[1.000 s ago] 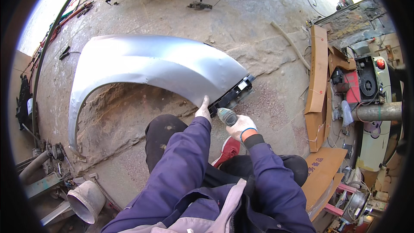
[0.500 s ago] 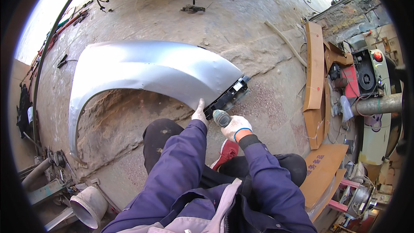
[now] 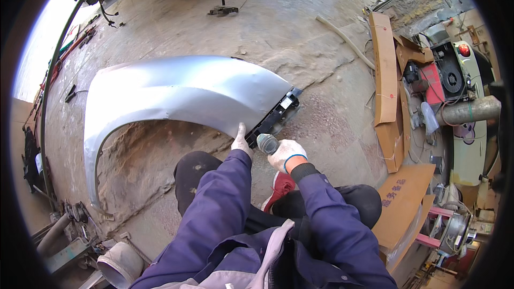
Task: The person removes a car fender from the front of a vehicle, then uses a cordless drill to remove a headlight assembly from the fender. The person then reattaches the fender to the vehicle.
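Note:
A silver car fender (image 3: 182,83) lies on the floor in front of me, its wheel arch facing my knees. A black plastic bracket (image 3: 277,116) runs along its right end. My left hand (image 3: 242,141), in a whitish glove, grips the fender's near right corner beside the bracket, thumb on top and fingers hidden beneath. In my right hand (image 3: 288,153), also gloved, is a grey-green power drill (image 3: 267,143). Its front end points at the near end of the bracket. From here I cannot tell whether its tip touches.
Opened cardboard boxes (image 3: 386,69) lie along the right side, a flat carton (image 3: 404,200) nearer me. Beyond them are a metal pipe (image 3: 471,113) and car parts. A dark metal piece (image 3: 223,8) lies ahead. A white bucket (image 3: 120,265) stands at lower left.
The whole view has shifted slightly, so the fender and both hands appear a little further left. Both grips look the same, and the drill stays at the bracket's near end.

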Demonstrator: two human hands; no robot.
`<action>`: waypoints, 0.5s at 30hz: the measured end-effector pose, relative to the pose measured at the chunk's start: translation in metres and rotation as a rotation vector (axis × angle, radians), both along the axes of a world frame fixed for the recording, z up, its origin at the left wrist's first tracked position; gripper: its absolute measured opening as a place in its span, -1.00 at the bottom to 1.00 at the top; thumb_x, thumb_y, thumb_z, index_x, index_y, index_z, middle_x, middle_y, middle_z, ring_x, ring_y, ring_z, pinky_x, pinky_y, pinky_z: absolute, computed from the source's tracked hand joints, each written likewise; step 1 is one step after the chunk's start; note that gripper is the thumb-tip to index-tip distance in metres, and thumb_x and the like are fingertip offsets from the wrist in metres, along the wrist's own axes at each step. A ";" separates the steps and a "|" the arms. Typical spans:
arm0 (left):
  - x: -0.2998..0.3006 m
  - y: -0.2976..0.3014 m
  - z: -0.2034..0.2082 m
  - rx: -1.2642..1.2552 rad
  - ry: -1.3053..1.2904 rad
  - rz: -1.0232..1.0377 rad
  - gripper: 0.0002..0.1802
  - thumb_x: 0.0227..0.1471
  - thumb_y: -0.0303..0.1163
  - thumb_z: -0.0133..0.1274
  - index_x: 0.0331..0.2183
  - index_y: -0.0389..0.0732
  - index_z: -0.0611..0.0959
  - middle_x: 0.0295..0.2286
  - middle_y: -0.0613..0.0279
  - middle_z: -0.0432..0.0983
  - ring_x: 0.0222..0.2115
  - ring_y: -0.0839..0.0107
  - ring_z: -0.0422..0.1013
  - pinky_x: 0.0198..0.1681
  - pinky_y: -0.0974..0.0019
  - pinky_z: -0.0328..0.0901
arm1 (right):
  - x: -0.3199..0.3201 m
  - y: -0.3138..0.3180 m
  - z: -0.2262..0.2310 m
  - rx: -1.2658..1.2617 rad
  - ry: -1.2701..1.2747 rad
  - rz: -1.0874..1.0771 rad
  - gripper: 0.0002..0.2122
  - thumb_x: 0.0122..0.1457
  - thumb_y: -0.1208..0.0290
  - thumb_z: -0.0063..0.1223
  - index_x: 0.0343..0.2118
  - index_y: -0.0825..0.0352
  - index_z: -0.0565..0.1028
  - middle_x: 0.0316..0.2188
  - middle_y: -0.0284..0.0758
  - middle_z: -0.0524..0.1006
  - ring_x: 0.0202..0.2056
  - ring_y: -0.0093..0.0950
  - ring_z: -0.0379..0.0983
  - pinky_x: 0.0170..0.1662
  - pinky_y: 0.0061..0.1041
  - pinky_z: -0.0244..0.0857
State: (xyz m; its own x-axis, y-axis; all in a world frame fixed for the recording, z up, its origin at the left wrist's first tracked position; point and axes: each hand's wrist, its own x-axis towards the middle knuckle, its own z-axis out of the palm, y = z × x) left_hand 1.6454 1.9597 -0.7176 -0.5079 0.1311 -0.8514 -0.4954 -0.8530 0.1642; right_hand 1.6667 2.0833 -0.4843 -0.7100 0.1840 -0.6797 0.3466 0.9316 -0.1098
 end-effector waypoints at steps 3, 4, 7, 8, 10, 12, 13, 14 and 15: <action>0.000 -0.001 -0.002 0.005 -0.001 -0.004 -0.33 0.18 0.20 0.33 0.13 -0.01 0.62 -0.03 0.09 0.69 -0.06 -0.01 0.60 0.08 -0.22 0.50 | -0.002 -0.001 0.003 0.006 -0.027 -0.004 -0.64 0.15 0.10 0.20 -0.15 0.24 0.76 -0.12 0.00 0.72 0.01 -0.01 0.65 0.12 -0.14 0.52; 0.001 -0.001 -0.003 0.023 0.003 0.000 -0.33 0.18 0.21 0.33 0.13 -0.02 0.62 -0.03 0.09 0.69 -0.05 -0.01 0.60 0.09 -0.23 0.49 | -0.003 -0.001 0.004 0.001 -0.028 0.000 -0.64 0.15 0.10 0.20 -0.15 0.24 0.76 -0.12 0.00 0.72 0.01 -0.01 0.65 0.11 -0.14 0.52; 0.001 -0.001 -0.010 0.027 0.005 -0.001 -0.32 0.18 0.23 0.32 0.13 -0.03 0.63 -0.01 0.08 0.69 -0.03 -0.02 0.59 0.12 -0.23 0.47 | -0.004 -0.002 0.007 0.000 -0.031 -0.004 -0.64 0.15 0.10 0.20 -0.15 0.25 0.76 -0.12 0.01 0.71 0.01 0.00 0.65 0.11 -0.15 0.52; 0.001 -0.001 -0.012 0.016 -0.008 -0.002 -0.31 0.18 0.23 0.32 0.12 -0.03 0.63 -0.01 0.07 0.68 -0.02 -0.02 0.58 0.13 -0.24 0.47 | -0.004 -0.002 0.007 -0.001 -0.025 -0.010 -0.64 0.15 0.10 0.20 -0.15 0.25 0.76 -0.12 0.01 0.71 0.01 -0.01 0.65 0.11 -0.15 0.52; 0.001 -0.001 -0.017 0.017 -0.011 -0.007 -0.31 0.18 0.25 0.31 0.12 -0.04 0.63 0.00 0.07 0.68 0.00 -0.01 0.58 0.15 -0.23 0.45 | -0.003 -0.002 0.006 0.001 -0.018 -0.013 -0.64 0.14 0.11 0.21 -0.15 0.25 0.76 -0.12 0.01 0.71 0.00 -0.01 0.65 0.11 -0.15 0.52; 0.000 0.000 -0.018 0.027 -0.026 -0.013 -0.29 0.18 0.26 0.30 0.12 -0.05 0.63 0.01 0.07 0.68 0.00 0.00 0.58 0.17 -0.21 0.44 | -0.002 -0.002 0.005 0.011 -0.012 -0.018 -0.64 0.14 0.11 0.21 -0.15 0.25 0.76 -0.12 0.01 0.71 0.00 -0.01 0.65 0.12 -0.15 0.52; 0.000 -0.001 -0.018 0.041 -0.035 -0.017 -0.29 0.18 0.26 0.30 0.12 -0.06 0.63 0.01 0.07 0.68 0.00 0.00 0.58 0.18 -0.20 0.44 | -0.002 -0.002 0.004 0.007 -0.011 -0.003 -0.64 0.14 0.11 0.21 -0.15 0.25 0.76 -0.12 0.01 0.71 0.00 -0.01 0.65 0.12 -0.15 0.52; 0.000 -0.001 -0.017 0.033 -0.066 -0.014 -0.28 0.18 0.27 0.30 0.13 -0.06 0.63 0.01 0.07 0.68 0.00 0.00 0.58 0.18 -0.19 0.44 | -0.002 -0.003 0.003 0.008 -0.007 0.006 -0.64 0.13 0.12 0.21 -0.15 0.25 0.76 -0.12 0.02 0.71 0.00 0.00 0.65 0.12 -0.15 0.52; 0.000 -0.001 -0.015 0.030 -0.033 -0.011 -0.28 0.19 0.27 0.30 0.13 -0.07 0.63 0.01 0.07 0.68 -0.01 0.00 0.58 0.17 -0.19 0.45 | -0.002 -0.003 0.003 0.005 -0.013 0.008 -0.65 0.13 0.12 0.21 -0.15 0.25 0.76 -0.12 0.02 0.71 0.00 0.00 0.65 0.12 -0.15 0.52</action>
State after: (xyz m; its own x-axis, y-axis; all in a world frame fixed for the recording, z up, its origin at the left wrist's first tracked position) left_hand 1.6452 1.9588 -0.7322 -0.4783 0.1621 -0.8631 -0.5097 -0.8516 0.1225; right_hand 1.6650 2.0806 -0.4815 -0.7029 0.1816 -0.6877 0.3403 0.9349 -0.1010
